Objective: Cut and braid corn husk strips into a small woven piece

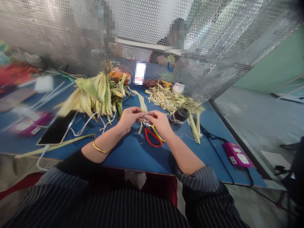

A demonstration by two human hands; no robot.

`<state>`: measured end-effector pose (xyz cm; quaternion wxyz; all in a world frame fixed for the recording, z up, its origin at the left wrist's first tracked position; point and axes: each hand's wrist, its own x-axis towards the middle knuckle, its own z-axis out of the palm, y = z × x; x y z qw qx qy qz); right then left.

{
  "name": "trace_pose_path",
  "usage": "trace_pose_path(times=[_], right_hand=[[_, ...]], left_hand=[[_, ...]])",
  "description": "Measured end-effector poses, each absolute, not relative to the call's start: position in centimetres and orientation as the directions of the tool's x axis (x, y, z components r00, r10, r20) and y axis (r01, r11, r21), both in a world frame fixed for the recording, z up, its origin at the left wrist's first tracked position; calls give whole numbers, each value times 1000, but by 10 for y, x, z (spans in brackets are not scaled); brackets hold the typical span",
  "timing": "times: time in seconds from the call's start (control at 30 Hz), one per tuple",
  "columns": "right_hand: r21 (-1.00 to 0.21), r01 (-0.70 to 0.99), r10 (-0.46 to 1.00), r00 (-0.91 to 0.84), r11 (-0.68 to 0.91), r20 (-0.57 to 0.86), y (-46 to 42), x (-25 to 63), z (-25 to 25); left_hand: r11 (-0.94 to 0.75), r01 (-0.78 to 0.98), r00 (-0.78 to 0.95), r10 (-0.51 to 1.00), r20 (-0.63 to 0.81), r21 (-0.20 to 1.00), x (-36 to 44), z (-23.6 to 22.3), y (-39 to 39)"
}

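Observation:
Between my two hands is a pale corn husk, its long tip pointing up and away from me. My left hand pinches it near its lower end, thumb against fingers. Close beside, my right hand pinches the same husk, the fingertips of both hands almost touching. Scissors with one red and one yellow handle lie on the table just below my hands, their blades partly hidden. A spool of dark thread, with white thread round it, is right of my right hand.
A pile of corn husks lies at the left, shredded husk strips at the back right. A dark-screened phone with a white cable lies left. A purple box with black cords sits on the right. A perforated screen stands behind.

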<state>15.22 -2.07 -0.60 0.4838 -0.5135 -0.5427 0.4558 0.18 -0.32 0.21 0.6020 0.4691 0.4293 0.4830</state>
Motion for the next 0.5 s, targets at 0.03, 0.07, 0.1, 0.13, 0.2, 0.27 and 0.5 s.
trace_pose_path(times=[0.03,0.07,0.1,0.13,0.2,0.27,0.5], right_hand=[[-989,134,998,7,68,69,-20,152,-8],[-987,145,997,17,73,76,-20,152,-10],[-985,155,996,27,80,85,-20,152,-12],[-981,170,994,36,93,100,-20,152,-12],[-966,221,989,40,133,145,-21,153,-12],[-948,272,985,8,163,172,-22,153,-10],[-925,312,976,-81,219,204,-26,147,-11]], left_hand=[[96,-174,157,985,-69,980,2,2,-4],[99,-167,151,986,-74,981,2,2,-4],[102,-163,147,986,-78,981,3,1,-4],[102,-161,151,986,-77,982,3,1,-4],[94,-171,177,982,-63,981,2,0,-3],[80,-190,180,983,-46,979,2,0,-2],[55,-293,73,997,-35,955,1,-2,3]])
